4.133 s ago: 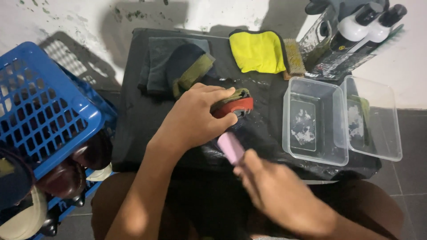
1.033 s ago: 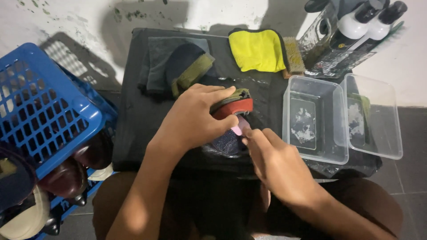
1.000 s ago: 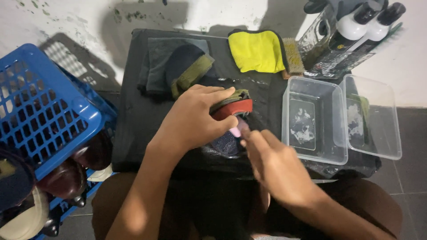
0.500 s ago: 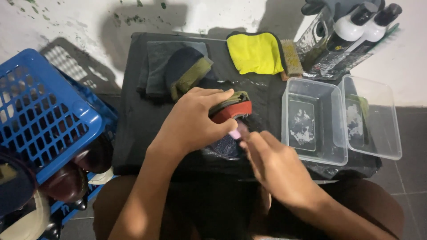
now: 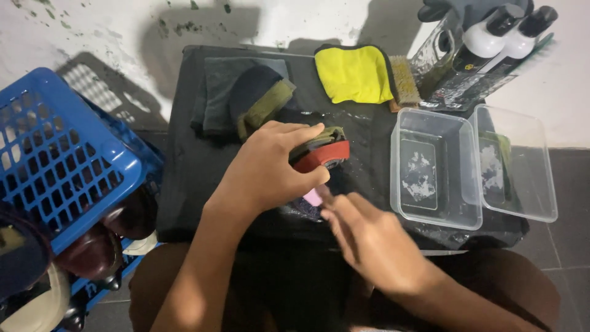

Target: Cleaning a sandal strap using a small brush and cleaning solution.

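My left hand presses down on a shoe with a red sole edge and olive upper, holding it on its side on the black work surface. My right hand grips a small pink brush, its tip against the underside of the shoe below the red edge. Most of the brush is hidden by my fingers. A second dark shoe with an olive trim lies behind, on a grey cloth.
A blue plastic basket stands at the left with dark shoes beneath it. Two clear plastic tubs sit at the right. A yellow cloth, a wooden brush and white bottles with black caps lie at the back.
My right hand slid the pink brush from the near edge up against the shoe, and it now makes small strokes there. The left hand has kept the shoe in place.
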